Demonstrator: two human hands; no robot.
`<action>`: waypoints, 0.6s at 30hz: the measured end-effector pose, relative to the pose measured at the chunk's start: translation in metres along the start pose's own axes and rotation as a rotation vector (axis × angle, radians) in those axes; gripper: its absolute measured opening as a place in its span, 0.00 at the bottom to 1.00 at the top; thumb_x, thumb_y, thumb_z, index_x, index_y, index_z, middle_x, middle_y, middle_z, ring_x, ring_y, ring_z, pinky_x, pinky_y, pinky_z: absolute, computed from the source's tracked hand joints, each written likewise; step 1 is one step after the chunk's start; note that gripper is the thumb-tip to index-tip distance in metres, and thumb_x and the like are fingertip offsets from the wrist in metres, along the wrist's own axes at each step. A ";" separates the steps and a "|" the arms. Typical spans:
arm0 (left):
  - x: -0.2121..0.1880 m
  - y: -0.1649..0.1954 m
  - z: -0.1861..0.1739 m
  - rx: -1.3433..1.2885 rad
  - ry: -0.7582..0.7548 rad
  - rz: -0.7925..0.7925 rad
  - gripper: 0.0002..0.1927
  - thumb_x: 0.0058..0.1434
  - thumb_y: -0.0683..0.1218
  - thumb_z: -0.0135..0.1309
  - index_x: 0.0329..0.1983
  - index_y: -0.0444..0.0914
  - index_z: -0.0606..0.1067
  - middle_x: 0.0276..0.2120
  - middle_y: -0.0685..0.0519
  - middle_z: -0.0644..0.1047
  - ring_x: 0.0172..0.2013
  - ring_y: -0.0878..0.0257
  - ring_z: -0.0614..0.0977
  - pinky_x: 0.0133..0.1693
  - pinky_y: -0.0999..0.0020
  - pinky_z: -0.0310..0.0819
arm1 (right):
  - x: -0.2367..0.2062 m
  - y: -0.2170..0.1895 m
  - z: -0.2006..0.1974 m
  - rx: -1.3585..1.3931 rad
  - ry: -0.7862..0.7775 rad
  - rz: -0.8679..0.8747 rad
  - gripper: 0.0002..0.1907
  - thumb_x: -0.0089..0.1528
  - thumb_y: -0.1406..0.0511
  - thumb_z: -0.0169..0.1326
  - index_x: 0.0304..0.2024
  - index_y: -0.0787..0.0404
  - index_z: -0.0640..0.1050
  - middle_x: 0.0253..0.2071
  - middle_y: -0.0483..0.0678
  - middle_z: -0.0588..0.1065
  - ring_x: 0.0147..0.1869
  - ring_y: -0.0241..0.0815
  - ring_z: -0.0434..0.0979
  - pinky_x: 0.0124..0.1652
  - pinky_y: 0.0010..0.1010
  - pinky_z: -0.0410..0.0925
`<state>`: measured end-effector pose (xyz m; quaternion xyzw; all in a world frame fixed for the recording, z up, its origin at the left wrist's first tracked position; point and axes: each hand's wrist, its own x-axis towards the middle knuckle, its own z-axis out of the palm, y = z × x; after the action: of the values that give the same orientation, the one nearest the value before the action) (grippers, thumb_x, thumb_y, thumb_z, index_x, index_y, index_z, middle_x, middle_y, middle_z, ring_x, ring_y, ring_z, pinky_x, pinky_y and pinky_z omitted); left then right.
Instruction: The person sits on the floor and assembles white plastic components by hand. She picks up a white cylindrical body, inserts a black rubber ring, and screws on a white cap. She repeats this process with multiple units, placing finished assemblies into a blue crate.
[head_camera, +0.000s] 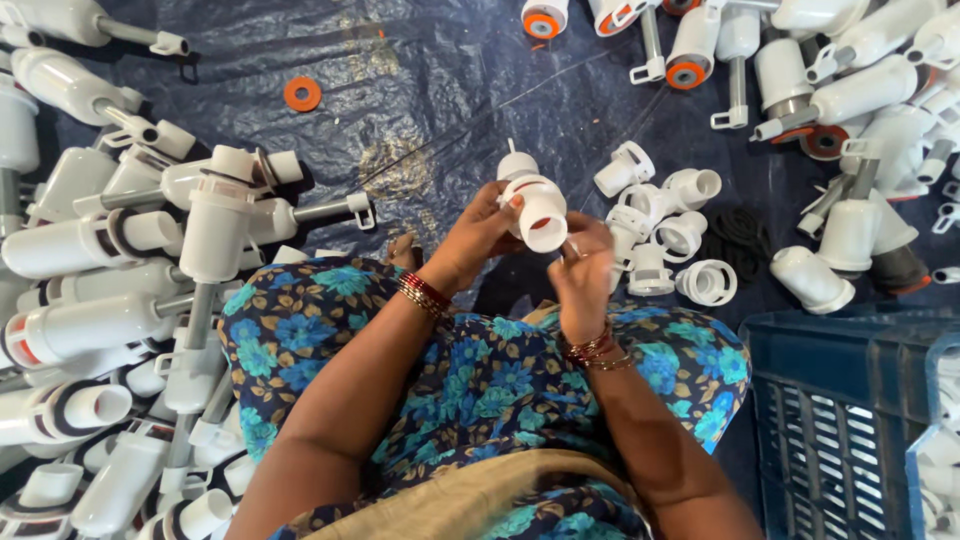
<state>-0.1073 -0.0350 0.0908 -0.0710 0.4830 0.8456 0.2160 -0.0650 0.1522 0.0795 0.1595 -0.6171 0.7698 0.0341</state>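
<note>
My left hand (478, 238) grips a white plastic cylinder part (535, 205) with a round open end facing me and a thin rod at its far end. My right hand (586, 270) is closed just below and to the right of that part, fingertips at its rim; whatever it pinches is too small to tell. Both wrists wear red and gold bangles. My lap in a blue floral garment fills the lower middle.
A pile of white cylinders with metal rods (150, 290) lies at the left. Small white caps (660, 225) and black rubber rings (742, 238) sit right of my hands. More white parts with orange seals (830, 90) lie far right. A blue plastic crate (850, 420) stands lower right. An orange washer (302, 94) lies on the dark tarp.
</note>
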 end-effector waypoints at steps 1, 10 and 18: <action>0.001 -0.003 0.001 0.012 -0.023 0.004 0.28 0.68 0.56 0.51 0.67 0.41 0.63 0.52 0.52 0.77 0.47 0.64 0.82 0.47 0.68 0.81 | 0.000 0.000 -0.005 -0.011 0.051 0.037 0.24 0.70 0.64 0.56 0.65 0.64 0.64 0.69 0.58 0.64 0.71 0.46 0.66 0.67 0.38 0.64; 0.005 -0.017 -0.002 0.244 -0.052 0.017 0.26 0.68 0.51 0.53 0.66 0.38 0.66 0.51 0.47 0.78 0.51 0.61 0.80 0.53 0.63 0.75 | 0.019 0.016 -0.032 -0.099 0.075 0.244 0.20 0.70 0.64 0.53 0.62 0.67 0.72 0.54 0.50 0.76 0.56 0.39 0.77 0.55 0.31 0.72; 0.008 -0.039 -0.002 0.243 -0.023 0.169 0.24 0.69 0.50 0.53 0.65 0.37 0.65 0.50 0.47 0.78 0.52 0.62 0.80 0.54 0.65 0.76 | 0.014 0.029 -0.035 0.131 0.137 0.348 0.18 0.69 0.65 0.52 0.60 0.66 0.72 0.52 0.51 0.77 0.54 0.39 0.78 0.54 0.30 0.72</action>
<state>-0.0975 -0.0178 0.0566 0.0062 0.5838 0.7967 0.1565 -0.0927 0.1767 0.0496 -0.0004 -0.5801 0.8117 -0.0679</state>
